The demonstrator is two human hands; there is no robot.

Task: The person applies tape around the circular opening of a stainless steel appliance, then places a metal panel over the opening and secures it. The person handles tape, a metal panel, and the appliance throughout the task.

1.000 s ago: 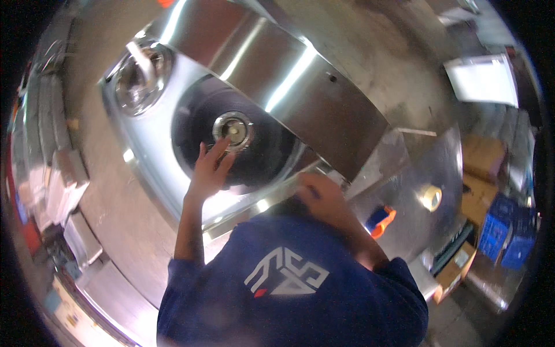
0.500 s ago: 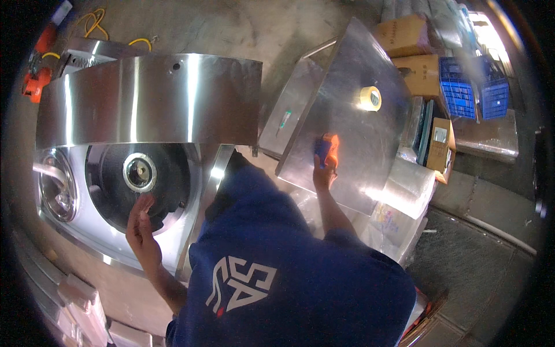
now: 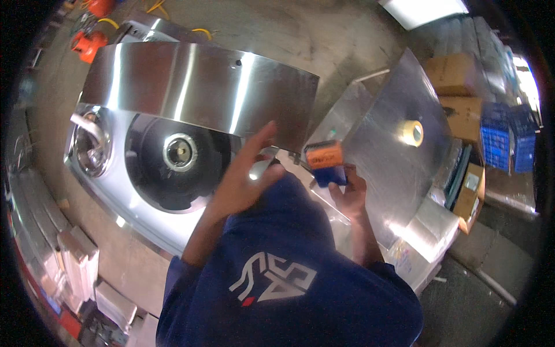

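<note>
My right hand (image 3: 354, 196) holds a small orange-and-blue box (image 3: 325, 155) by its blue end, with dark print on the orange part. Raised over the front of a stainless steel stove is my left hand (image 3: 243, 179), its fingers spread and nothing in them. The stove has a tall curved steel back panel (image 3: 196, 87) and a white-looking top (image 3: 118, 139). A round burner (image 3: 180, 151) sits in the middle of a wide black bowl (image 3: 150, 182). To its left is a round steel basin (image 3: 92, 151) with a spout (image 3: 87, 122) over it.
At the right stands a steel-topped table (image 3: 399, 173) with a roll of yellowish tape (image 3: 410, 133) on it. Beyond are cardboard boxes (image 3: 454, 75) and blue crates (image 3: 495, 139). An orange gas cylinder (image 3: 88, 46) stands far left. Wrapped panels (image 3: 78, 266) lie at the lower left.
My right hand has lifted the box off the steel table and brought it left toward me. My left hand has moved right from the burner bowl, toward the box. The view has shifted.
</note>
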